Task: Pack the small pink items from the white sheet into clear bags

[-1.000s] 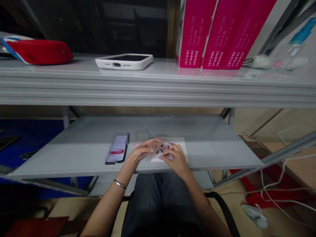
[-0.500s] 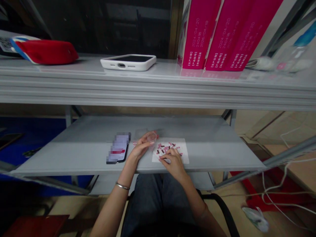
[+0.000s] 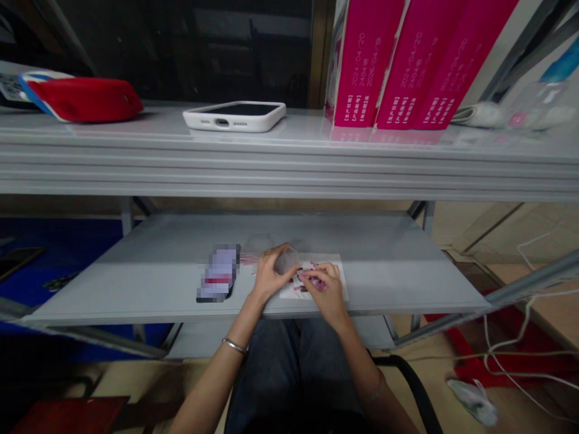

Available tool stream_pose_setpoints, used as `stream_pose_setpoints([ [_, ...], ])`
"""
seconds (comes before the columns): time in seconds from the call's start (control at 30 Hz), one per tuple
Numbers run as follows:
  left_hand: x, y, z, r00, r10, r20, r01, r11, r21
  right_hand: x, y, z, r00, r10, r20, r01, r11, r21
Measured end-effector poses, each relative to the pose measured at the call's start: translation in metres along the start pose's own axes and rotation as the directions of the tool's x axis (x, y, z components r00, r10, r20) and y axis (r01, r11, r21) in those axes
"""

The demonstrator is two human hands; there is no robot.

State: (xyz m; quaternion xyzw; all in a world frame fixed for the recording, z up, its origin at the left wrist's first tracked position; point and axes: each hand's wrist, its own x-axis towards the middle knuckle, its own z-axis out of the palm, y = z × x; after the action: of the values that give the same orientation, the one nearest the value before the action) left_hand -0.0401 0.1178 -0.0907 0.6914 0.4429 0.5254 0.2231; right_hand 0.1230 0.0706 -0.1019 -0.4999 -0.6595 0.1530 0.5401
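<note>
My left hand (image 3: pixel 270 274) is wrapped round a clear plastic cup (image 3: pixel 286 261), which tilts towards the white sheet (image 3: pixel 340 292). On that sheet lie several small pink and dark pieces (image 3: pixel 302 289), partly covered by my right hand. My right hand (image 3: pixel 326 288) is closed in a pinch close to the cup's rim; whatever sits between thumb and finger is too small to make out. Beside my left hand, thin pink-striped strips (image 3: pixel 248 259) lie on the shelf. A clear, see-through item (image 3: pixel 259 241) rests behind them.
A phone (image 3: pixel 220 272) with a blurred screen lies left on the lower grey shelf (image 3: pixel 398 271). Above it, the upper shelf edge (image 3: pixel 271 169) juts out, carrying a white-cased phone (image 3: pixel 235 116), a red pouch (image 3: pixel 90 98), tall pink boxes (image 3: pixel 398 72) and a clear bottle (image 3: pixel 534 102).
My left hand has moved right with the cup, bringing it over the sheet's left edge. My right hand has lifted from the sheet's front to beside the cup, still pinched.
</note>
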Motion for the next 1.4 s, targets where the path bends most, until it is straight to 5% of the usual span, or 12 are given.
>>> stream_pose_setpoints([
  [0.13, -0.006, -0.003, 0.004, 0.991, 0.125, 0.042, -0.131, 0.974, 0.184, 0.021, -0.012, -0.002, 0.989, -0.002, -0.149, 0.008, 0.999, 0.038],
  [0.33, -0.009, -0.008, 0.005, 0.956, 0.29, 0.044, -0.285, 0.881, 0.379, 0.031, -0.014, -0.001, 0.998, -0.057, -0.017, 0.058, 0.998, 0.033],
  [0.5, -0.008, -0.004, 0.004, 0.952, 0.298, 0.07, -0.301, 0.873, 0.385, 0.028, 0.027, -0.015, 0.996, 0.017, -0.085, -0.018, 1.0, -0.012],
  [0.77, -0.011, -0.004, 0.003, 0.92, 0.389, -0.049, -0.344, 0.861, 0.375, 0.011, 0.094, -0.045, 0.991, 0.115, 0.062, -0.107, 0.987, -0.117],
  [0.9, -0.012, -0.006, 0.003, 0.907, 0.414, -0.082, -0.356, 0.855, 0.378, 0.006, 0.101, -0.049, 0.987, 0.124, 0.099, -0.112, 0.986, -0.119],
  [1.27, -0.011, -0.005, 0.005, 0.927, 0.372, 0.043, -0.359, 0.849, 0.388, 0.012, 0.101, -0.037, 0.993, 0.079, 0.088, -0.051, 0.957, -0.286],
  [1.4, -0.01, -0.004, 0.005, 0.929, 0.364, 0.069, -0.362, 0.851, 0.381, 0.019, 0.09, -0.035, 0.997, 0.071, -0.036, -0.078, 0.962, -0.261],
])
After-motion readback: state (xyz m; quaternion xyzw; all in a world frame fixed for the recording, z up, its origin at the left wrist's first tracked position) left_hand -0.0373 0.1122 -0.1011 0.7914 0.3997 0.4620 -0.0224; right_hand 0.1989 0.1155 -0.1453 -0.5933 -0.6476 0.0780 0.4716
